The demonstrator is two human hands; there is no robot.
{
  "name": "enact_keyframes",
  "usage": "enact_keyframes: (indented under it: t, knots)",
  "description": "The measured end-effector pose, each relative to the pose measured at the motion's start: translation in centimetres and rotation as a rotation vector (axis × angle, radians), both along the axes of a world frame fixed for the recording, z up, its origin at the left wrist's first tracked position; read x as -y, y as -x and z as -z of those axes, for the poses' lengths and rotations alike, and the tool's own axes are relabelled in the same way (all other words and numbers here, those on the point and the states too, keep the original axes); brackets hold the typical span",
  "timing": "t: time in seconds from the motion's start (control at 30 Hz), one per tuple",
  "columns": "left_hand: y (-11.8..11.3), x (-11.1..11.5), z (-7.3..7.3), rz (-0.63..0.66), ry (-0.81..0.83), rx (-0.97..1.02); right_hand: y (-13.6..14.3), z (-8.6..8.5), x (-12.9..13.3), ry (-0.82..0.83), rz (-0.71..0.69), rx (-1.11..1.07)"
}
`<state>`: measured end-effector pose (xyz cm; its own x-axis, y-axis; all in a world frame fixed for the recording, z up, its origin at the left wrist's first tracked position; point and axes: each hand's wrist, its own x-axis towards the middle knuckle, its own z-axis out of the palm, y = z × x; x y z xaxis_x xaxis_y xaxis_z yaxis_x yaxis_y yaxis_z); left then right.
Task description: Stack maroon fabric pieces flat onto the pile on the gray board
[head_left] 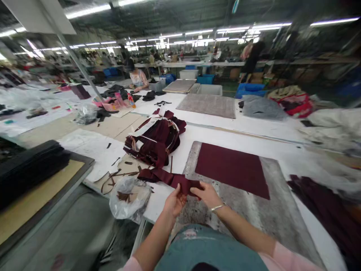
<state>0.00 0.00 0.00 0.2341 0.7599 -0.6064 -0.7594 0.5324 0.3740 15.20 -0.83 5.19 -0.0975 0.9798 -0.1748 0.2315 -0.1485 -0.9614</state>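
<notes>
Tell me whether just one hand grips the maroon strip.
No, the left hand and right hand both grip the maroon strip.

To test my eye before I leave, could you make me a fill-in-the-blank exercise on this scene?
Of the left hand and right hand, only the ____ has a bracelet at its wrist.
The number of hands holding the maroon fabric strip is ____.
The flat maroon fabric panel lies on a mat coloured ____.

Missing words: right; two; gray.
</notes>
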Motion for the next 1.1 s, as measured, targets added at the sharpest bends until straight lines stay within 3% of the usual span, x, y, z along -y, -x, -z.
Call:
enact_keyframes:
  t: [0.2,0.3,0.4,0.47,0.53,0.6,0.67,0.77,0.9,1.0,1.1]
  knots:
    - [2.0,-1.9,0.6,-0.046,0.002,-0.072,-2.6,-0.2,-0.1,-0.037,0.149,-0.054]
    - [2.7,-1.9,0.6,0.076,-0.078,-0.219,-3.2,-0.2,-0.3,-0.035,0.158,-0.063]
    - [2.9,-1.0,0.1,0.243,-0.379,-0.772,-3.1,-0.3,-0.5,-0.031,0.177,-0.084]
    - [2.7,-0.3,-0.6,0.148,-0.665,-1.156,-2.5,-0.7,-0.6,-0.015,0.196,-0.127]
    - [2.1,0.0,-1.3,0.025,-0.926,-1.320,-1.6,-1.3,-0.5,0.005,0.182,-0.177]
    - [1.1,0.0,-2.1,0.016,-1.086,-1.260,-0.6,-2.2,-0.2,0.012,0.097,-0.231]
    - [0.3,-0.4,-3.1,0.095,-1.092,-1.071,0.1,-3.3,0.0,-0.003,-0.057,-0.305]
    - [0.1,-0.8,-5.7,0.144,-0.843,-0.664,0.0,-4.9,-0.2,-0.105,-0.194,-0.390]
    - [1.9,-0.3,-10.9,0.197,-0.550,-0.132,-1.5,-5.8,-1.1,-0.322,-0.177,-0.216]
    - [3.3,-0.2,-14.0,0.183,-0.481,-0.005,-1.5,-5.5,-1.1,-0.348,-0.307,-0.110]
    - [3.8,-0.8,-15.0,0.111,-0.406,0.023,-0.6,-4.9,-0.4,-0.221,-0.417,-0.087]
